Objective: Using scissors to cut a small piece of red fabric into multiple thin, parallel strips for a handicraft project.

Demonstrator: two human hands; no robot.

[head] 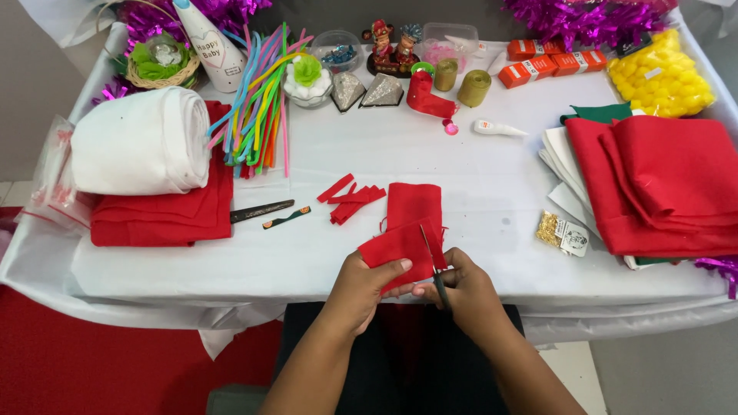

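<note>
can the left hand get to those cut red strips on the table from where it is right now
Probably yes. The left hand pinches the red fabric piece, and the red strips lie just beyond it on bare tablecloth, nothing between; it would have to release the fabric.

Bare cloth point(477, 200) between fabric stacks point(661, 184)

Craft supplies spread over a white-covered table point(477, 200)

A white fabric roll point(142, 142) lies on folded red cloth point(161, 219) at the left, beside a bundle of coloured pipe cleaners point(257, 104). Cut red strips point(352, 200) lie mid-table. Ribbon spools point(461, 83), a glue bottle point(498, 128), orange boxes point(550, 63), yellow pom-poms point(661, 75) and stacked red fabric point(661, 184) fill the right.
</note>
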